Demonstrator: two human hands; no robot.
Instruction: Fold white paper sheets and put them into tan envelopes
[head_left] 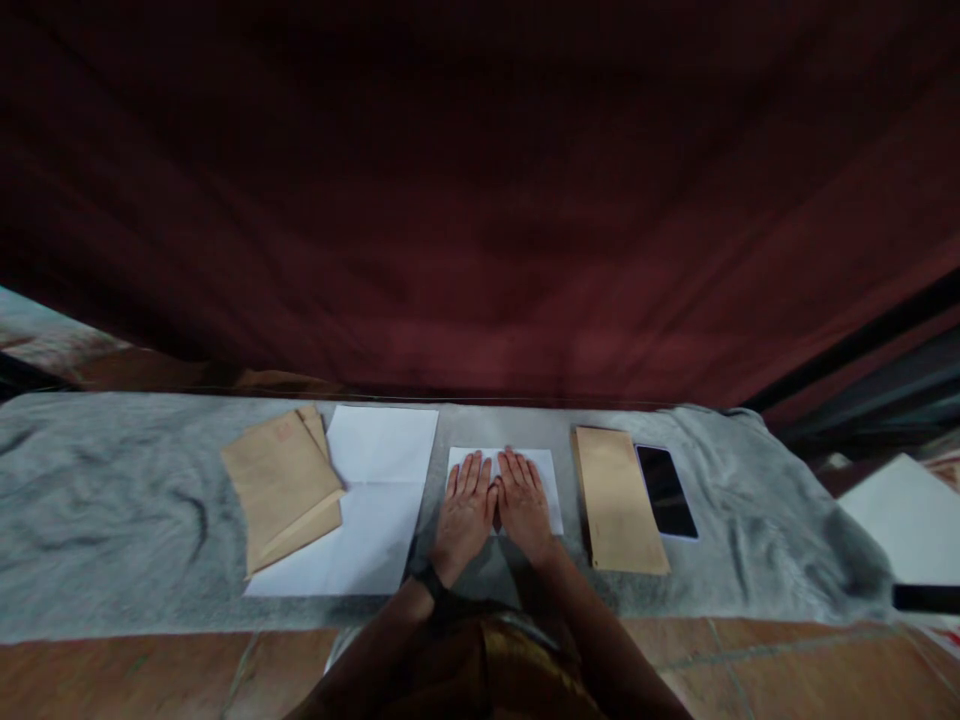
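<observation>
Both of my hands lie flat on a small white sheet of paper [552, 490], which rests on the grey cloth in front of me. My left hand [465, 510] presses on its left half with fingers stretched out. Beside it, my right hand [523, 500] is spread on the right half, the thumbs meeting near the middle. The hands hide most of the sheet, so whether it is folded I cannot tell. To the left lies a larger white sheet [375, 530] with a crease across it. Brown envelopes [281, 480] overlap its left side.
A stack of brown envelopes [619, 500] lies right of my hands, with a phone [666, 490] beside it. The grey cloth [150, 500] covers the long surface. A dark red curtain [480, 250] hangs behind. At the far right is a white panel [904, 515].
</observation>
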